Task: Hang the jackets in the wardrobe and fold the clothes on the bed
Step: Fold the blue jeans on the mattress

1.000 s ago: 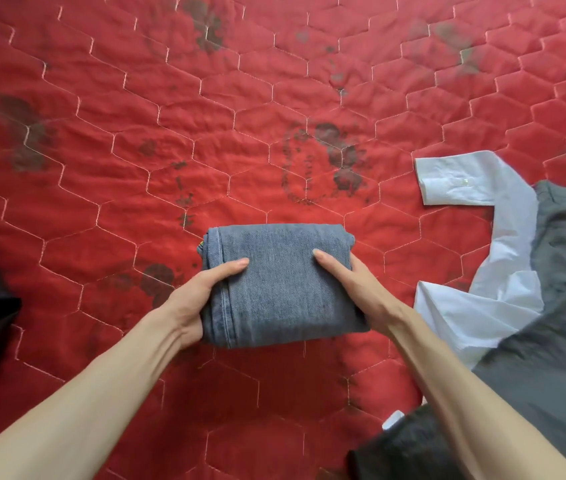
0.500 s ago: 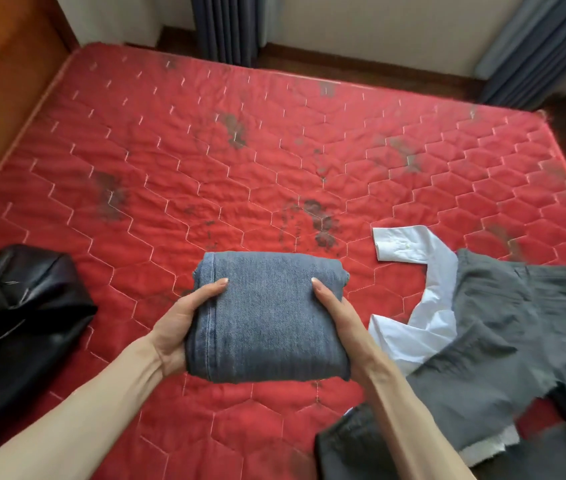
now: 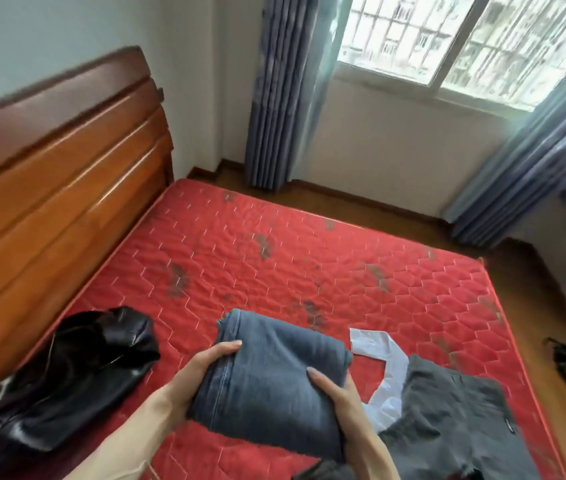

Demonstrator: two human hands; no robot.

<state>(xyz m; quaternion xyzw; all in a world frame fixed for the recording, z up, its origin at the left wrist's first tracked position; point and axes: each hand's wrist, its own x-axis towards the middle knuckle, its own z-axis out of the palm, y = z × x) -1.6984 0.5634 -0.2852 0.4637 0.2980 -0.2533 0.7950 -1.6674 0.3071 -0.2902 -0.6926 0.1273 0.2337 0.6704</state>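
Head view: left hand (image 3: 193, 379) and right hand (image 3: 340, 398) grasp folded blue denim jeans (image 3: 271, 379) above a red quilted mattress (image 3: 309, 265), beside a wooden headboard (image 3: 60, 174) and a curtained window (image 3: 447, 46).

I stand over a bed with a red quilted mattress (image 3: 361, 271) and a brown wooden headboard (image 3: 60, 161), facing pale walls (image 3: 378, 147), a barred window (image 3: 465, 39) bright with daylight, blue-grey curtains (image 3: 281, 91) and a brown wooden floor (image 3: 343, 199).
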